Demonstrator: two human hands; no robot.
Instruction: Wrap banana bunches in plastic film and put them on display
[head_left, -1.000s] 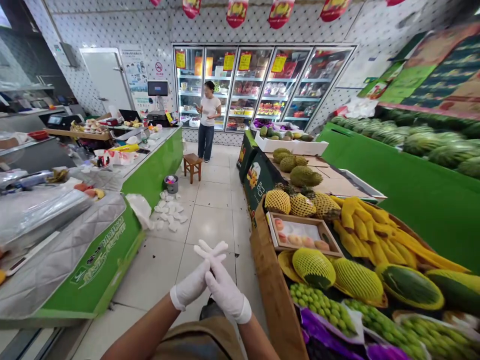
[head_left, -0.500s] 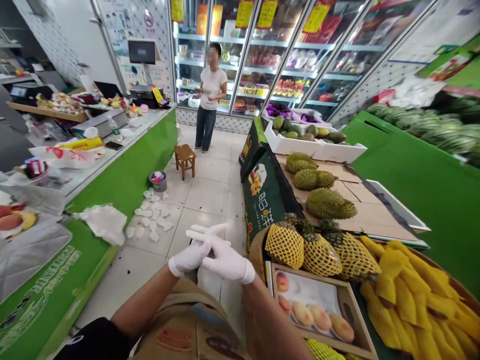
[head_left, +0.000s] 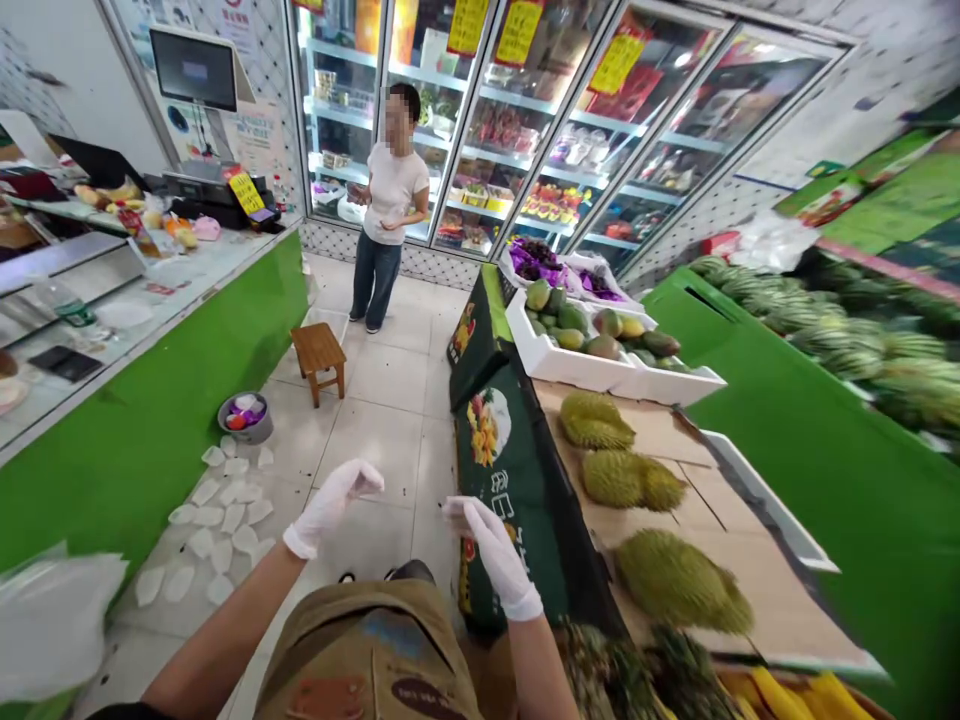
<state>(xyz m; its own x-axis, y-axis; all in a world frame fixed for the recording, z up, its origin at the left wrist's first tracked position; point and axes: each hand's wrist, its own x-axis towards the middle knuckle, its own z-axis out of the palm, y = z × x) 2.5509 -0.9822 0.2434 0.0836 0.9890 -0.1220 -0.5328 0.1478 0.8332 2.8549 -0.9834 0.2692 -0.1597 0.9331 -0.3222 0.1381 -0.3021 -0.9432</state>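
Both hands wear white gloves and hang apart over the tiled aisle, holding nothing. My left hand [head_left: 331,505] has its fingers loosely bent, above the floor beside the green counter [head_left: 150,400]. With fingers stretched out, my right hand [head_left: 491,555] is close to the dark green front of the fruit stand [head_left: 517,470]. Three durians [head_left: 631,480] lie on cardboard on that stand, just right of my right hand. A brown apron [head_left: 375,650] shows below my arms.
A person [head_left: 386,200] stands ahead by the glass-door coolers [head_left: 540,130]. A small wooden stool [head_left: 319,350], a grey bowl [head_left: 244,415] and several white foam pieces [head_left: 217,510] lie on the floor at left. A white tray of mangoes [head_left: 551,370] and watermelons [head_left: 862,330] sit to the right.
My hands were pressed together, right over left; now they have come apart. The view has moved forward along the aisle, past the pineapples toward the durians.
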